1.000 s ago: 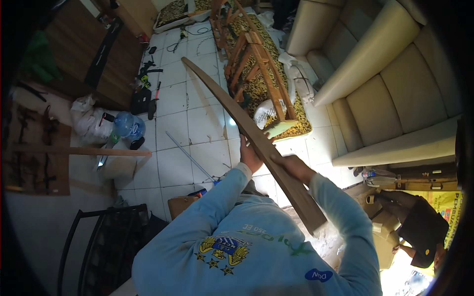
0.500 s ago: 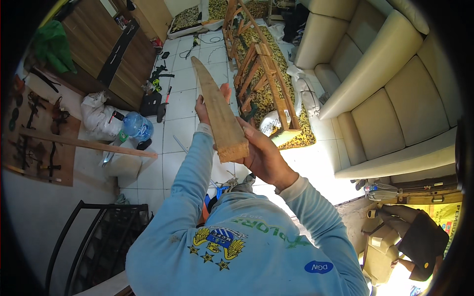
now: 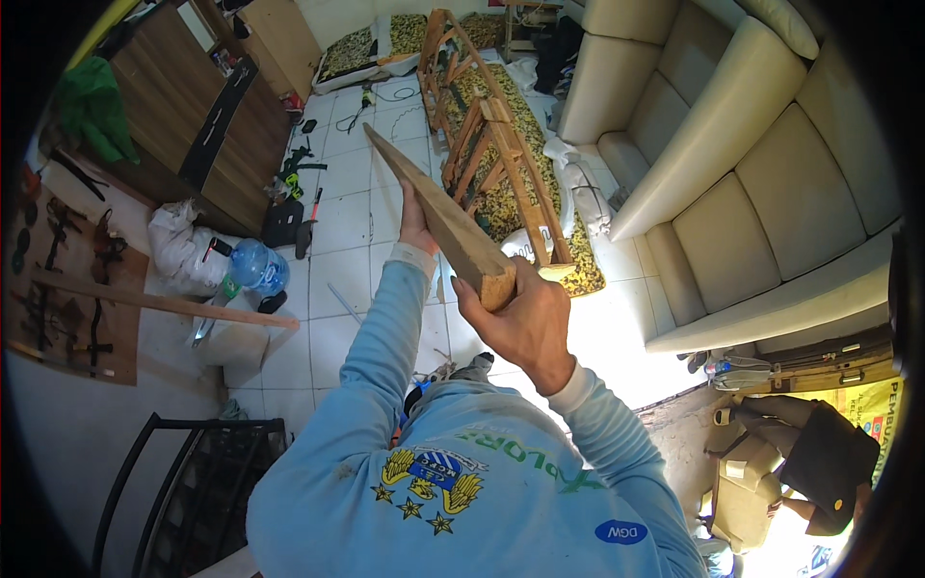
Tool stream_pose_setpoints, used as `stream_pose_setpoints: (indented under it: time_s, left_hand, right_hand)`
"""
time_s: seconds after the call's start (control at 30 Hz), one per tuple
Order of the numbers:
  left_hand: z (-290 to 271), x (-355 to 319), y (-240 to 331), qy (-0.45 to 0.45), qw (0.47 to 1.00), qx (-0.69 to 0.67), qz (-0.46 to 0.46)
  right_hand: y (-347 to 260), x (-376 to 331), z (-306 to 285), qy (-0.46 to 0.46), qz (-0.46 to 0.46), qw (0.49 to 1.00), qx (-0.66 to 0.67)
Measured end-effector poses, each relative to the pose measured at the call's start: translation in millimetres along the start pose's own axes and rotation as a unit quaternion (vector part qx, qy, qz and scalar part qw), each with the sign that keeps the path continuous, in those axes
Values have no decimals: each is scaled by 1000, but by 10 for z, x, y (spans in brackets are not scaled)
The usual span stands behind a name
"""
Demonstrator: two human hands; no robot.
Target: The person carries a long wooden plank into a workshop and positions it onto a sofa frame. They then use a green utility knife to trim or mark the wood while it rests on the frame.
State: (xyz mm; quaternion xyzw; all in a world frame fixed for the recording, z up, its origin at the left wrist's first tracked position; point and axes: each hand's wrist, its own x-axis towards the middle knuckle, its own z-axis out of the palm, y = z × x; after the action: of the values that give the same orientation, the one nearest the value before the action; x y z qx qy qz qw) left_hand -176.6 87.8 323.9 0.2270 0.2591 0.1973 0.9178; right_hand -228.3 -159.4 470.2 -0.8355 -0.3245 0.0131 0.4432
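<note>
A long wooden plank [image 3: 438, 214] is held out in front of my chest, its cut end toward me and its far end pointing away to the left. My left hand [image 3: 416, 223] supports it along the left side, about midway, with part of the fingers hidden behind the wood. Around the near end, my right hand [image 3: 528, 323] is wrapped, thumb on the left edge and fingers over the right. The plank is tilted on its length, so that a broad face and a narrow side show.
A wooden frame [image 3: 515, 164] stands ahead on a patterned mat [image 3: 585, 279]. Beige sofas [image 3: 771, 217] line the right. At left are a blue water bottle [image 3: 258, 267], a wooden strip [image 3: 164, 301] and a tool board [image 3: 72, 279]. Another person [image 3: 795, 501] is at lower right.
The plank has rolled about its length and its near end has shifted right. My right hand has moved from underneath to over the near end; my left still supports the side.
</note>
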Motion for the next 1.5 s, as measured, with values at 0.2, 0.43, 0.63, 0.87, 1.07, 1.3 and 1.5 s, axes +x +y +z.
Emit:
stream_pose_setpoints:
  time_s: [0.2, 0.43, 0.63, 0.87, 1.07, 1.3, 1.5]
  left_hand:
    - [-54, 222, -67, -14, 997, -55, -53]
    - [-109, 236, -23, -5, 995, -63, -73]
    - [-131, 214, -131, -1, 985, -174, 1]
    - [-75, 113, -235, -102, 985, -127, 48]
    - [-195, 235, -316, -74, 988, -136, 27]
    - [-483, 617, -782, -9, 982, -164, -91]
    - [-763, 843, -913, 131, 975, -101, -149]
  right_hand:
    - [250, 38, -144, -115, 101, 956, 249]
    - [306, -25, -222, -195, 217, 818, 495]
    - [383, 18, -172, -189, 224, 724, 624]
    - [291, 69, -83, -217, 196, 716, 634]
    - [397, 79, -28, -165, 229, 797, 533]
    - [962, -293, -482, -62, 262, 860, 434]
    - [896, -1496, -1856, 244, 366, 828, 349]
